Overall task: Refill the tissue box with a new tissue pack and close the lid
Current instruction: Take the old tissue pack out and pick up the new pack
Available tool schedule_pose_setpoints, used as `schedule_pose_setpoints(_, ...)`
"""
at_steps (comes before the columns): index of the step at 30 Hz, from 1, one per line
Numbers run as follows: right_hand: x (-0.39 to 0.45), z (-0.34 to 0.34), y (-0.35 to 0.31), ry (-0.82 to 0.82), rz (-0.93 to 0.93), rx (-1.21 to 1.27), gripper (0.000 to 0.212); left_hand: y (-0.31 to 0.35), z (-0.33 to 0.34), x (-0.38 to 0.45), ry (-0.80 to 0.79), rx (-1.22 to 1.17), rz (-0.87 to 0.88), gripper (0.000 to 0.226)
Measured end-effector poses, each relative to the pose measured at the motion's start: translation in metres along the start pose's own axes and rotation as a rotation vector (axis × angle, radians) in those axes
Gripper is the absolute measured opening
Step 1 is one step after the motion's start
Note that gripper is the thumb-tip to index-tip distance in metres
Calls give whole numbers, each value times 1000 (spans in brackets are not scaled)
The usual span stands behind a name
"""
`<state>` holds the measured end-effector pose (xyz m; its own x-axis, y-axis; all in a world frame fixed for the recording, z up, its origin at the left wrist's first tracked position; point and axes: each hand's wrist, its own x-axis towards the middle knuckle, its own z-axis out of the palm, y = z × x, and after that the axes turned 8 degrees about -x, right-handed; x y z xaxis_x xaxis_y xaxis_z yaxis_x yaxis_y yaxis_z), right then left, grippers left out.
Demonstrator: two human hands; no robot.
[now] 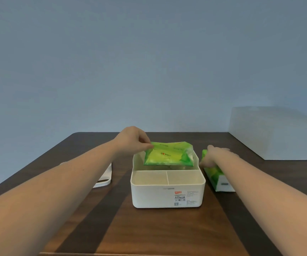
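By our left forearm the white lid (103, 179) lies on the surface (149, 230). Our left hand (131, 140) fingers pinch the green tissue pack (167, 154) above the open tissue box (167, 196). Our right hand (214, 157) fingers close around a second pack (216, 177) beside it.

A white tissue box (168, 189) with a small red-and-white label sits on a dark brown wood-grain table (149, 228). Two tissue packs are bright green: one (168, 154) with pale yellow-green patches, another (216, 175) with a white end. The wall (149, 61) is plain grey-blue.
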<state>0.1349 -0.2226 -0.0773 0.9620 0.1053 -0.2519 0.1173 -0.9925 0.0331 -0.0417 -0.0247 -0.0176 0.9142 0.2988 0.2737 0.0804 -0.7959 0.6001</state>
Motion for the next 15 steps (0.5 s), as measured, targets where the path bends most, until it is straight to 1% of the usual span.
schedule_pose_setpoints(3, -15, -5, 8, -15, 60, 47, 114, 0, -5, 3, 96, -153, -34, 13)
schedule_pose_setpoints(7, -34, -9, 17, 45, 73, 71, 87, -3, -7, 4, 195, -311, -57, 15)
schedule_pose_setpoints(10, -37, -8, 18, 75, 61, 66, 81, -8, -6, 5, 299, -388, -74, 12)
schedule_pose_setpoints(12, -34, -7, 17, 95, 45, 84, 79, -11, -8, 7, 392, -440, -75, 15)
schedule_pose_setpoints(15, -31, -9, 15, 126, 10, 149, 76, -20, -14, 10, 556, -411, -95, 14)
